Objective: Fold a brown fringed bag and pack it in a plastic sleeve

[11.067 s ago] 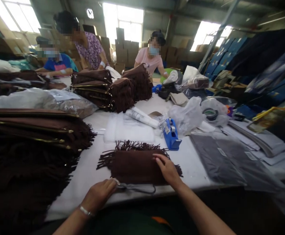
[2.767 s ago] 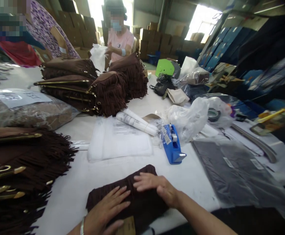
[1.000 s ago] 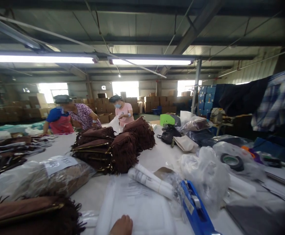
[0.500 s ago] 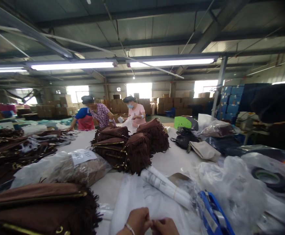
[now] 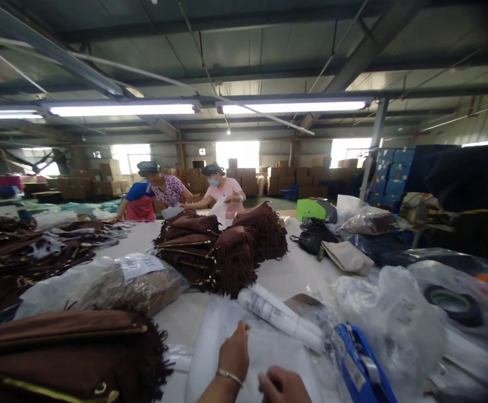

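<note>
Hold the right hand (image 5: 285,386) lowest and closest, with fingers curled inward; cannot tell of any grip on anything. Hold the left hand (image 5: 233,355) slightly farther out, with a bracelet (image 5: 229,376) at the wrist and fingers bent together; cannot tell if pinching film or not. Find translucent plastic sheets (image 5: 275,352) beneath both, on the white desk (image 5: 277,280). See a brown fringed bag (image 5: 63,350) near on the left, a blue tape dispenser (image 5: 364,364) on the right. Just beyond the sheets, see printed white rolls (image 5: 284,320); beside them, crumpled clear plastic (image 5: 389,313). Farther left, note a labelled, plastic-wrapped parcel (image 5: 145,288). Beyond, see piled fringed bags (image 5: 227,243), then three co-workers across the desk, and stacked cartons (image 5: 298,178) behind.
</note>
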Demonstrator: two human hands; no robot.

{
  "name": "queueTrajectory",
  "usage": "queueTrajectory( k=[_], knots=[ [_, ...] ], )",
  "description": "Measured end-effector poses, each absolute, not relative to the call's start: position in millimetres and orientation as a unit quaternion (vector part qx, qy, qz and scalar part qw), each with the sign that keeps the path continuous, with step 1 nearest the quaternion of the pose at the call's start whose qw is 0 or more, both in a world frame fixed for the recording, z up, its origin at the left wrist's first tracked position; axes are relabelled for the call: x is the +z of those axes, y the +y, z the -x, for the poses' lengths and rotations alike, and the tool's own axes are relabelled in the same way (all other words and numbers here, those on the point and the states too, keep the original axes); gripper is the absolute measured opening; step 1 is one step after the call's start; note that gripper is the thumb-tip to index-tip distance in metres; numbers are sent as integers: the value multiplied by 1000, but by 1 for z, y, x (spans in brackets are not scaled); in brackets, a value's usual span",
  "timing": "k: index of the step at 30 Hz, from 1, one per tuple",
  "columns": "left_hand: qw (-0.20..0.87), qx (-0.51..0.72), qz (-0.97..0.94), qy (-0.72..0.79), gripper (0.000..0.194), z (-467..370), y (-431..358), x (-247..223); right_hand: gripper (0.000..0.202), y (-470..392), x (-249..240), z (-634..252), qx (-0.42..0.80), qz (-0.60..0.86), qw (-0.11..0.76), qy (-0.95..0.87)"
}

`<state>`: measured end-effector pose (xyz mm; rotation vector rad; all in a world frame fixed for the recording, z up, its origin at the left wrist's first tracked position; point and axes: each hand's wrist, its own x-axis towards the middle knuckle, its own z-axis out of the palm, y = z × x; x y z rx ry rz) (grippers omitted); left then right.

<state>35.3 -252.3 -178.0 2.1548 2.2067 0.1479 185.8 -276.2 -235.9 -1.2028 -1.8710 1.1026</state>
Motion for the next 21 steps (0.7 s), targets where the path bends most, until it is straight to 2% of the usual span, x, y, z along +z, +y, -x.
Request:
queueTrajectory(
  k=[2,3,4,5,8,11,18,21],
  knots=[
    [13,29,-721,692,32,-39,-262,-177,29,-273,-209,-192,253,425,386,-779],
    [7,16,-733,680,34,-41,-266,-176,40,-268,-199,-195,163,419,379,-809],
    [3,0,-744,668,37,-42,-271,-176,41,-261,-192,-198,97,438,352,-821],
    [0,-17,-754,657,38,-43,-275,-175,33,-253,-189,-200,66,442,300,-843],
    [-8,-77,-767,637,36,-39,-282,-174,20,-233,-199,-200,79,436,236,-865],
    [-14,-128,-754,644,27,-22,-288,-171,19,-232,-215,-203,92,433,239,-864],
    [-43,-103,-662,741,36,34,-340,-167,22,-276,-245,-270,122,534,319,-773],
    [5,-50,-601,797,40,44,-373,-181,27,-309,-267,-289,150,580,373,-709]
  ],
)
